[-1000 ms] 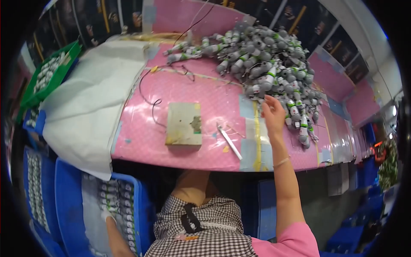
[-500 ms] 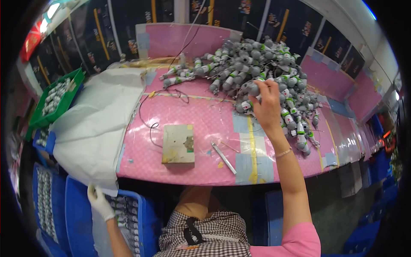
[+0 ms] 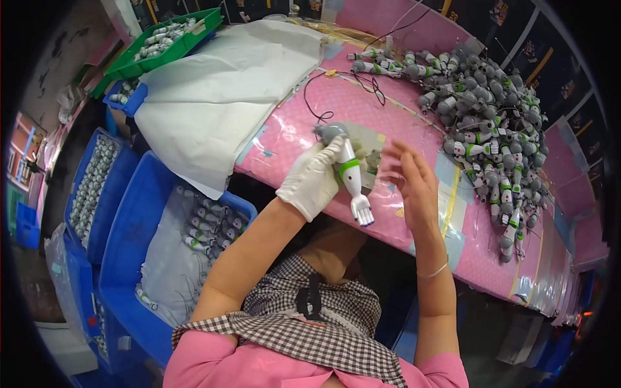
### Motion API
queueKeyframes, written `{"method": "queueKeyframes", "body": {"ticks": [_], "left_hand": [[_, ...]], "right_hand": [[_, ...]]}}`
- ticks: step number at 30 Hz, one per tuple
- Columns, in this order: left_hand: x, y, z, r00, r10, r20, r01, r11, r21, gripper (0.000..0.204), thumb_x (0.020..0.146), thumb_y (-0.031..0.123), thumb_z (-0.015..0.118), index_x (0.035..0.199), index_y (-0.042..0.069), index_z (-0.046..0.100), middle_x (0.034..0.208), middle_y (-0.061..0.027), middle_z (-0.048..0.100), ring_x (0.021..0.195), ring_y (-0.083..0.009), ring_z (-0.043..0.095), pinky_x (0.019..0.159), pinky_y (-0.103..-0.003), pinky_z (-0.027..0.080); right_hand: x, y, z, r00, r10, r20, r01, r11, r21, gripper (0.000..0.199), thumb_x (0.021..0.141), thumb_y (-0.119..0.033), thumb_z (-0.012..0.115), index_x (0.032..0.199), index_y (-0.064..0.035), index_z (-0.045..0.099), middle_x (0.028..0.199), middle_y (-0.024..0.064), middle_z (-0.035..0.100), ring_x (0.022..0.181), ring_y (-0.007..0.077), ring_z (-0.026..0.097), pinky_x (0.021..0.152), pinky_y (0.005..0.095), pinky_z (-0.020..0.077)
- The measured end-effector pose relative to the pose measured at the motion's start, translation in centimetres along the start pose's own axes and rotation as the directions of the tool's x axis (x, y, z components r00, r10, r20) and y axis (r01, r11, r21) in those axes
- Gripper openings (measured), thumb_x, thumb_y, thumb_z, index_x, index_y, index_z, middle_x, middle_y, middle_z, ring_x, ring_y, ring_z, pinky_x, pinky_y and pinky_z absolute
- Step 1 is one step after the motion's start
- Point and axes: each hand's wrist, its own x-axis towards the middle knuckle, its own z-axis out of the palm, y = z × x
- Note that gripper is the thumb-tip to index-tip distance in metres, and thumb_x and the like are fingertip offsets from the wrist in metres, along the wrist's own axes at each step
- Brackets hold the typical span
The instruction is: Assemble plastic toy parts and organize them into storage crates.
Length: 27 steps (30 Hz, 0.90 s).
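In my gloved left hand [image 3: 309, 182], over the table's near edge, is a toy arm [image 3: 350, 174]. It has a grey ball-shaped shoulder, a green band and a white forearm, and its white toy hand points down toward me. The glove's fingers close around the upper part. To the right of it, my bare right hand [image 3: 417, 182] is held up with fingers apart and nothing in them. A squat metal block [image 3: 372, 139] sits on the table just behind, partly covered by the toy arm and my left hand.
A large heap of similar toy arms [image 3: 495, 110] covers the table's right side. White sheeting [image 3: 226, 77] drapes the left end. Below it stands a blue bin [image 3: 123, 271] with toy arms in rows. A green tray [image 3: 207, 24] and another blue bin [image 3: 126, 165] hold more parts.
The view has swung left. My right hand has come away from the heap, and my left hand has risen from beside the blue bin and now holds a toy arm.
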Motion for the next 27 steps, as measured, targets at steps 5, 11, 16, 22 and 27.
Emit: {"method": "queueKeyframes", "body": {"ticks": [5, 11, 16, 22, 27], "left_hand": [[-0.6, -0.5, -1.8, 0.964, 0.203, -0.17, -0.236, 0.95, -0.204, 0.031, 0.092, 0.018, 0.051, 0.119, 0.003, 0.045, 0.115, -0.0114, 0.054, 0.108, -0.0238, 0.053, 0.095, -0.038, 0.042], [-0.8, -1.4, -2.5, 0.983, 0.185, 0.008, -0.17, 0.913, -0.37, 0.039, 0.092, 0.023, 0.048, 0.124, 0.003, 0.042, 0.121, -0.0114, 0.052, 0.114, -0.0246, 0.049, 0.098, -0.039, 0.041], [-1.6, -0.7, -2.6, 0.987, 0.112, 0.115, -0.06, 0.922, -0.381, 0.042, 0.093, 0.03, 0.045, 0.128, 0.006, 0.039, 0.126, -0.0134, 0.049, 0.116, -0.0267, 0.049, 0.096, -0.041, 0.042], [-2.2, -0.9, -2.9, 0.998, 0.062, 0.03, -0.053, 0.969, -0.24, 0.046, 0.096, 0.04, 0.034, 0.127, 0.007, 0.042, 0.121, -0.0137, 0.052, 0.108, -0.0276, 0.053, 0.092, -0.041, 0.044], [-2.9, -1.3, -2.8, 1.0, -0.027, 0.005, 0.027, 0.97, -0.243, 0.047, 0.096, 0.041, 0.032, 0.125, 0.006, 0.043, 0.115, -0.0129, 0.056, 0.096, -0.0262, 0.058, 0.084, -0.041, 0.049]], "right_hand": [[-3.6, 3.3, 1.2, 0.897, 0.158, 0.412, -0.325, 0.867, 0.376, 0.044, 0.091, -0.033, 0.051, 0.122, -0.0012, 0.046, 0.106, 0.017, 0.059, 0.087, 0.0235, 0.062, 0.075, 0.0353, 0.0521], [-4.7, 5.2, 3.7, 0.898, -0.042, 0.437, -0.301, 0.668, 0.681, 0.054, 0.084, -0.024, 0.064, 0.13, -0.0077, 0.039, 0.11, 0.0172, 0.054, 0.079, 0.0191, 0.06, 0.069, 0.03, 0.0516], [-4.9, 5.6, 2.7, 0.931, -0.148, 0.333, 0.091, 0.979, 0.181, 0.045, 0.084, -0.008, 0.063, 0.125, -0.0075, 0.044, 0.086, 0.0086, 0.054, 0.069, 0.0132, 0.056, 0.06, 0.0257, 0.0494], [-5.2, 2.9, 4.1, 0.862, -0.312, 0.399, 0.468, 0.792, -0.392, 0.034, 0.065, 0.001, 0.073, 0.097, -0.0059, 0.066, 0.081, 0.0042, 0.058, 0.074, 0.0109, 0.054, 0.059, 0.023, 0.0434], [-4.7, 2.6, 1.3, 0.926, -0.313, 0.21, 0.373, 0.839, -0.396, 0.02, 0.081, -0.008, 0.064, 0.099, -0.0004, 0.065, 0.079, 0.0049, 0.059, 0.061, 0.0104, 0.053, 0.054, 0.0225, 0.0415]]}}
